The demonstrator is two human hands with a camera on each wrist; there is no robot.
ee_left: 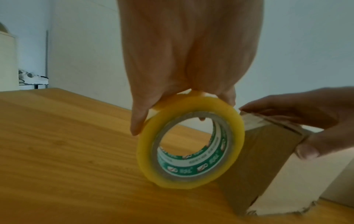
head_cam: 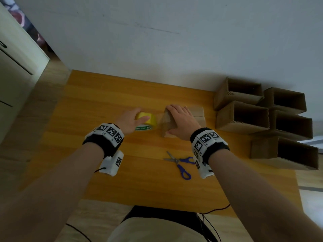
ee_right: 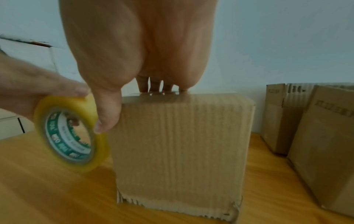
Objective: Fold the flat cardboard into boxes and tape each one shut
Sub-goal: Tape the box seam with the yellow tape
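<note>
The small cardboard box (head_cam: pixel 183 119) stands near the middle of the wooden table (head_cam: pixel 104 163), just past centre toward twelve o'clock. The right hand (head_cam: pixel 181 119) lies over its top, fingers spread along the far edge and thumb down the side at nine o'clock, probably to keep the closed flaps flat while tape goes on. At nine o'clock of the box, almost touching it, the left hand (head_cam: pixel 130 122) grasps the yellow tape roll (head_cam: pixel 146 122) on edge, fingers over the rim; held that close, it is likely meant to feed a strip across the seam. Scissors (head_cam: pixel 181 163) lie at six o'clock, within reach for cutting. Open-sided boxes (head_cam: pixel 262 116) sit stacked at three o'clock, apparently set aside out of the way

The right palm covers the seam, so how far it is taped is unclear. No loose tape end can be made out, and motion blur softens both wrist views
</note>
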